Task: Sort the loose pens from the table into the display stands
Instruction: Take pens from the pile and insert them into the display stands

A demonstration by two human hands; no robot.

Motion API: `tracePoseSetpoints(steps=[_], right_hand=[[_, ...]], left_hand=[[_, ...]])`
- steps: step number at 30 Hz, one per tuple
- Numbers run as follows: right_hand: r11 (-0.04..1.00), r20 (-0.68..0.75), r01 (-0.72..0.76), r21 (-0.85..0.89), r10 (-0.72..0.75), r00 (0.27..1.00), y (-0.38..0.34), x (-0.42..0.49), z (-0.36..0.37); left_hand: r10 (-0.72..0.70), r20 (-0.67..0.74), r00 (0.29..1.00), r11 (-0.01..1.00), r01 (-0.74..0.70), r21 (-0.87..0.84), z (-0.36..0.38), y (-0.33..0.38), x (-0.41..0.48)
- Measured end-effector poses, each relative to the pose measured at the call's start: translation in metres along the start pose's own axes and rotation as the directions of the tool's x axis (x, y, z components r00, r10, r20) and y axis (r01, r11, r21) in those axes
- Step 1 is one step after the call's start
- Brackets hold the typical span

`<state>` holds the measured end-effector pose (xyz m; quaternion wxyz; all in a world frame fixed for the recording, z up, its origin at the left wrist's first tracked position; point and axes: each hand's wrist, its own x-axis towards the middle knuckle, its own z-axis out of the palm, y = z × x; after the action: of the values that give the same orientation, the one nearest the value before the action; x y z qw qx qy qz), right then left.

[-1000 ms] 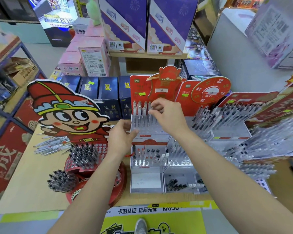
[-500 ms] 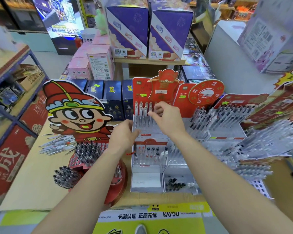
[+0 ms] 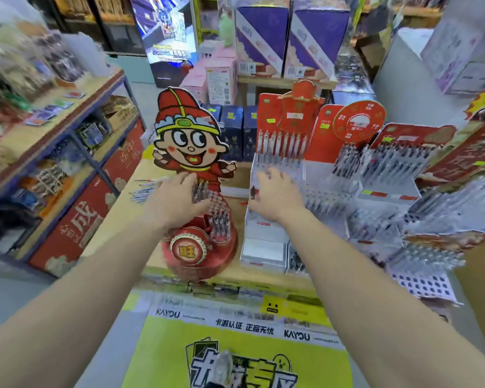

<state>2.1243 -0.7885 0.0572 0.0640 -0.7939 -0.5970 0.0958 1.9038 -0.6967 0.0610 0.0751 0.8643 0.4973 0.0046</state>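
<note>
Your left hand (image 3: 177,201) hovers, fingers spread and empty, over the round red cardboard stand (image 3: 202,250). Your right hand (image 3: 275,198), likewise slack, hangs before the white tiered plastic stand (image 3: 263,247). Slim loose pens (image 3: 143,189) lie far left on the tan table (image 3: 115,217).

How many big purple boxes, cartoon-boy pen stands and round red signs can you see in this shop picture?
Big purple boxes: 2
Cartoon-boy pen stand: 1
Round red sign: 1
Total: 4
</note>
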Motion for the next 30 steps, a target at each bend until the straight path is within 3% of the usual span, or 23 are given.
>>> tracePoseSetpoints(steps=[3,12,21,30], right_hand=[[1.000,0.048,0.010,-0.019,-0.009,0.999,-0.036,-0.013,0.012],[0.996,0.016,0.061,-0.059,-0.060,0.998,-0.185,-0.004,0.053],[0.994,0.048,-0.104,-0.016,0.105,0.993,-0.329,0.060,0.092],[0.946,0.148,-0.294,0.139,0.273,0.950,-0.375,0.144,0.170]], left_hand=[[-0.074,0.019,0.997,0.997,0.074,-0.036,-0.006,-0.042,-0.028],[-0.148,0.123,0.981,0.981,0.129,0.147,-0.011,-0.211,-0.059],[0.009,0.219,0.976,0.981,-0.051,0.187,-0.006,-0.370,-0.012],[0.149,0.304,0.941,0.973,-0.194,0.125,0.034,-0.431,0.098]])
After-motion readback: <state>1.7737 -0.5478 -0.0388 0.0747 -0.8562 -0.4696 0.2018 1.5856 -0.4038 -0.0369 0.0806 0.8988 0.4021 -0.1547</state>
